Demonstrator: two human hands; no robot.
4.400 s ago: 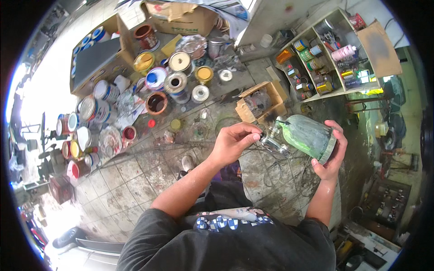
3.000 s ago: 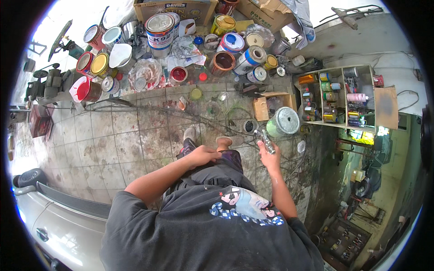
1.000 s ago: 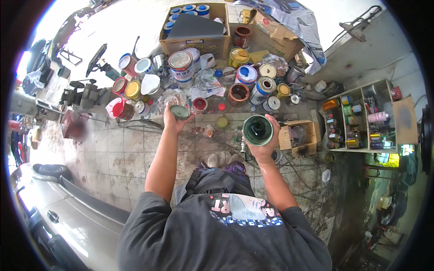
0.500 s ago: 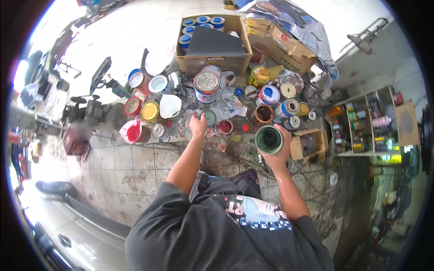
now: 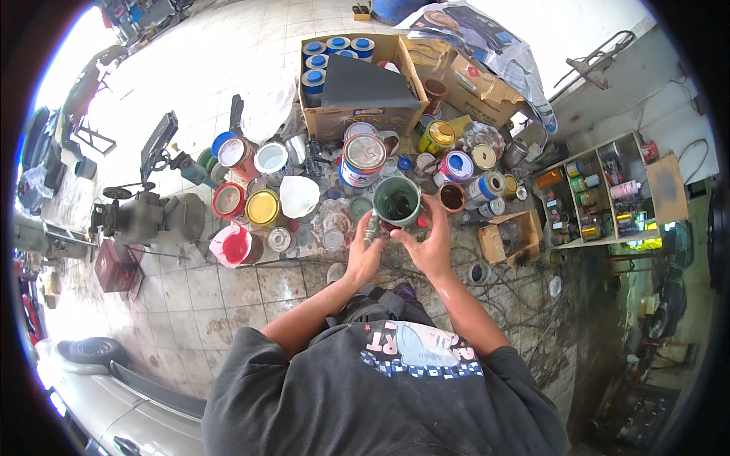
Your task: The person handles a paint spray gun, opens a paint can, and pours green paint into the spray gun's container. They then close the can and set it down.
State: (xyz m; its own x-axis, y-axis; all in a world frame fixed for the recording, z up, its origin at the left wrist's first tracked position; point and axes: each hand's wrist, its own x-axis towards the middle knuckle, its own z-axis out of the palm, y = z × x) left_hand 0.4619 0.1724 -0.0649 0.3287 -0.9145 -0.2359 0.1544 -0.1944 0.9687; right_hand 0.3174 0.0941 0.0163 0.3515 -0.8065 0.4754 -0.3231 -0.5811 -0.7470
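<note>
We hold green cup [image 5: 397, 201] between our hands, open mouth facing us, white paint can [image 5: 360, 178] beyond. Right hand [image 5: 428, 247]: fingers curved round cup's side. Left hand [image 5: 365, 257]: fingers closed on metal fitting [image 5: 372, 227] beside cup.

The shirt [image 5: 372, 410] is charcoal, with loose short sleeves [image 5: 255, 349]. Its print [image 5: 422, 351] mixes pale blue, white and pink with blue-and-white checks. The legwear [image 5: 371, 302], partly hidden, seems dark with some purple.

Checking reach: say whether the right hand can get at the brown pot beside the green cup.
Probably yes: the right hand is at the green cup, perhaps occupied, but the brown pot appears close beside it, with nothing visible between.
</note>
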